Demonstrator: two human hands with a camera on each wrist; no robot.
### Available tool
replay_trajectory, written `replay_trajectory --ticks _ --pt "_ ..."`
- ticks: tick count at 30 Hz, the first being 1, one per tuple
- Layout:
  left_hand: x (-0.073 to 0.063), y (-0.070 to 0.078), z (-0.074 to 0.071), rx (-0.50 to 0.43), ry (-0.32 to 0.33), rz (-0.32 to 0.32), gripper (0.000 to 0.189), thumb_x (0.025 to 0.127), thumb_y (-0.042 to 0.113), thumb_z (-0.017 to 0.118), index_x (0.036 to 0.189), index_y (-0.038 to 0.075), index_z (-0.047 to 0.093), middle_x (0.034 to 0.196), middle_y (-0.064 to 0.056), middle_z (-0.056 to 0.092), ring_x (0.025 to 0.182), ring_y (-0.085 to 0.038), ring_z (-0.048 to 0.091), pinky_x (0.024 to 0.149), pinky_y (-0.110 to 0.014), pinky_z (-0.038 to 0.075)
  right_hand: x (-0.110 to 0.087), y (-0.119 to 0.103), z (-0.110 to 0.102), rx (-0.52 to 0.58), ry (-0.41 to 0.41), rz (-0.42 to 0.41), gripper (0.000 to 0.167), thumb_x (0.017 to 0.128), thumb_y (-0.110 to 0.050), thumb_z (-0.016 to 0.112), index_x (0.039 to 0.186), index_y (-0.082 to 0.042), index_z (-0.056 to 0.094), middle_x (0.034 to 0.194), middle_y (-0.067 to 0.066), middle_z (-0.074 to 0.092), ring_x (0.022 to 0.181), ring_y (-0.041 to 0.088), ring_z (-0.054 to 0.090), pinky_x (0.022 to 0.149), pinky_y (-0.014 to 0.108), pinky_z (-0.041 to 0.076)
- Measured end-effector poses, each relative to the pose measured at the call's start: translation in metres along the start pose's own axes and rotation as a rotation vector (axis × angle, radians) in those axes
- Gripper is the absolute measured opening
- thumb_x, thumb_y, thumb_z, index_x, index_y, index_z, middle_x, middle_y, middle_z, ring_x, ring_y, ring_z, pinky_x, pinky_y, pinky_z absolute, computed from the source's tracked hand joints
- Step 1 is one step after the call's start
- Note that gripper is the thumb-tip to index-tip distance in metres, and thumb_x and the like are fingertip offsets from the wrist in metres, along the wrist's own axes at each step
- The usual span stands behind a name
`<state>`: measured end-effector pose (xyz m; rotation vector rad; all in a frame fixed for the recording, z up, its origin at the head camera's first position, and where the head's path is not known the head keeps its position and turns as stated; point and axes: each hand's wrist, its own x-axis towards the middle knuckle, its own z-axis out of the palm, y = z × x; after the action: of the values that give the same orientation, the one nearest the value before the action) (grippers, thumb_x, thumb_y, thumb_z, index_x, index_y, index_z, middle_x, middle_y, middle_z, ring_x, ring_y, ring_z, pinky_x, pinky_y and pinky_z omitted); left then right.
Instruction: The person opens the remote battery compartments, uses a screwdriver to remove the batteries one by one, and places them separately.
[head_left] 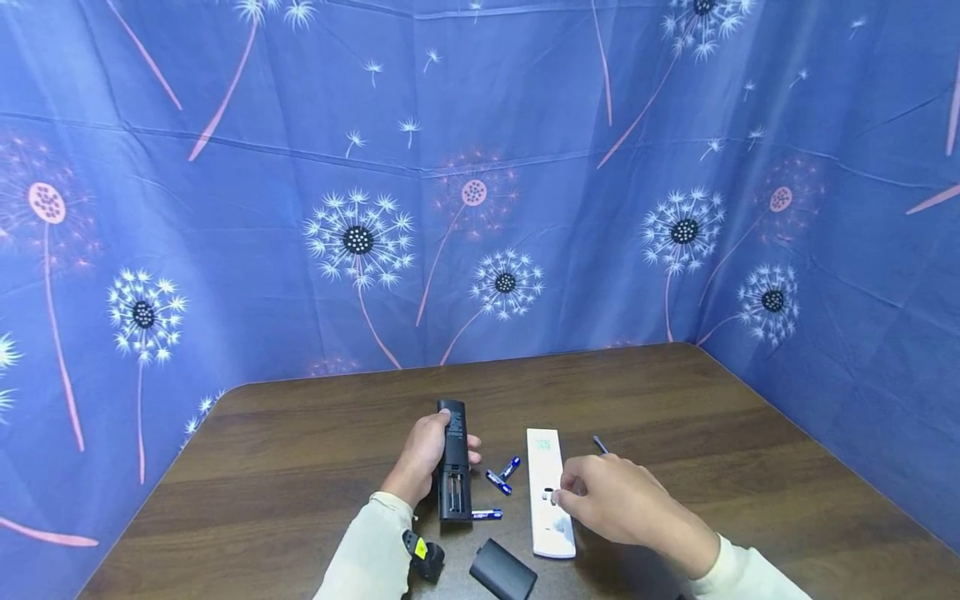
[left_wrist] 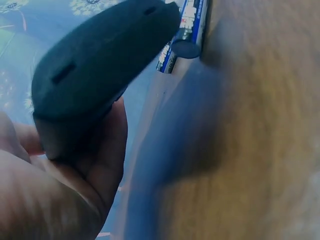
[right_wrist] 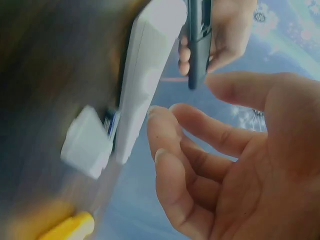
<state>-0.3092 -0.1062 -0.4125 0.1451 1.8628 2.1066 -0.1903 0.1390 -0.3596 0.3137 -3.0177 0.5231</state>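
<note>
My left hand (head_left: 423, 454) grips a black remote control (head_left: 453, 442), its back facing up and its battery compartment uncovered at the near end. In the left wrist view, the remote's dark end (left_wrist: 100, 65) rests against the fingers. My right hand (head_left: 622, 500) hovers over a white remote control (head_left: 551, 533), lying lengthwise on the table. Its fingers (right_wrist: 167, 135) are loosely bent with the thumb apart, and nothing is between them in the right wrist view. Two blue-and-white batteries (head_left: 510, 467) lie between the remotes; another battery (head_left: 487, 514) lies beside the black remote's near end.
A black battery cover (head_left: 504, 571) lies near the table's front. Right of the white remote are a white cover (right_wrist: 87, 142), a battery (right_wrist: 110, 122) and a yellow-handled object (right_wrist: 70, 230). A thin dark shaft (head_left: 600, 444) shows past my right hand. Blue dandelion-print cloth (head_left: 420, 250) surrounds the table (head_left: 300, 433).
</note>
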Motion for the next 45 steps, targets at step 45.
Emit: replay_trajectory --ticks 45 --pt "0.005 -0.008 -0.002 0.223 0.122 0.02 0.036 0.098 0.008 0.057 0.124 -0.016 0.056 0.105 -0.023 0.065 0.086 -0.025 0.067 0.076 -0.041 0.058 -0.007 -0.011 0.007 0.143 -0.071 -0.094 0.017 0.091 -0.035 0.071 0.089 -0.018 0.07 0.065 -0.014 0.054 0.054 0.003 0.047 0.048 0.027 0.039"
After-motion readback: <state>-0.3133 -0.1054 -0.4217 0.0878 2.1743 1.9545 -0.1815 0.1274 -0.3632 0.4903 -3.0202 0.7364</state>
